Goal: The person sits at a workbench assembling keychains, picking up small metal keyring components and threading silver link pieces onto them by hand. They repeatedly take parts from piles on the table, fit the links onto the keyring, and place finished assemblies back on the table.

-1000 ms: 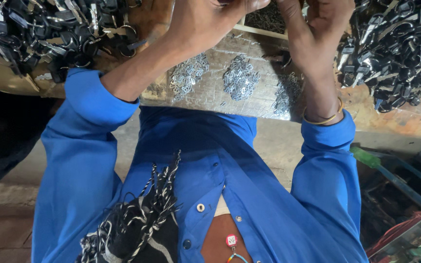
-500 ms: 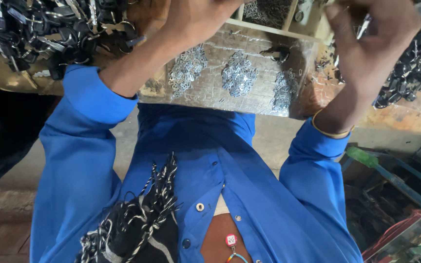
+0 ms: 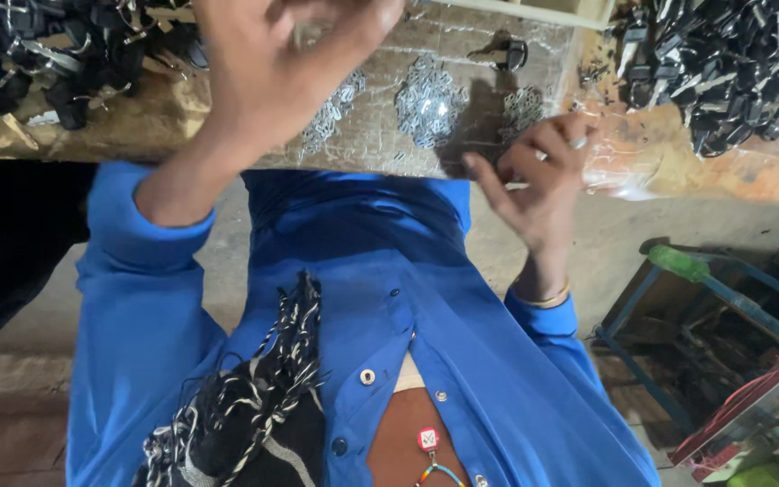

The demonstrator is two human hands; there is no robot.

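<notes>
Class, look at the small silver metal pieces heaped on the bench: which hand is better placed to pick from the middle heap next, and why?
Probably the right hand: it hovers open just beside the middle heap, while the left hand is raised higher, its fingers curled, seemingly around something small.

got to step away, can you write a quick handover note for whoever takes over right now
Left hand: raised over the bench, fingers closed on something small; what it is cannot be told.
Right hand: open, lifted off the bench edge, holding nothing visible.
Silver ring heaps lie in clusters on the plastic-covered bench top. Black part piles at left and right.
Done and left: not readable here; no sorted or finished pieces can be picked out.
</notes>
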